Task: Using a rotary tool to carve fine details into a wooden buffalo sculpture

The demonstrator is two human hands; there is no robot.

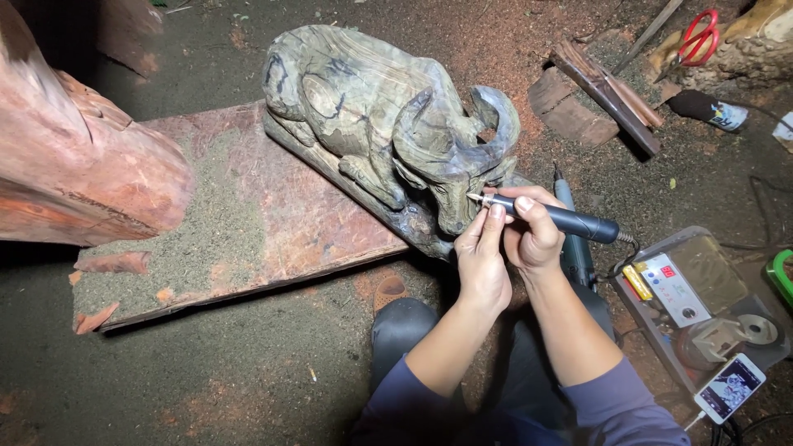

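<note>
So the right hand (pixel 533 235) is wrapped around a dark pen-style rotary carving tool (pixel 553 216), fingers curled tight on the barrel, with the tip touching the muzzle of a carved wooden buffalo (pixel 388 132). The left hand (pixel 483 264) sits right against it, fingers pressed together and its fingertips resting on the front of the tool near the tip, so both hands are touching each other.

The buffalo is a greenish-grey lying figure with big curved horns, and it sits on the right end of a reddish wooden slab (pixel 273 223) lying flat on the dirt floor (pixel 206 372). The slab's left half is covered in pale sawdust. A big chunk of red wood (pixel 74 165) leans over the slab's left end.

On the ground to the right, near the right forearm, there's a grey control box (pixel 702 297) with a small red display, and a white phone (pixel 729 388) lies at its near corner. Further back on the right are some wood offcuts (pixel 595 91) and red-handled scissors (pixel 698 37).
</note>
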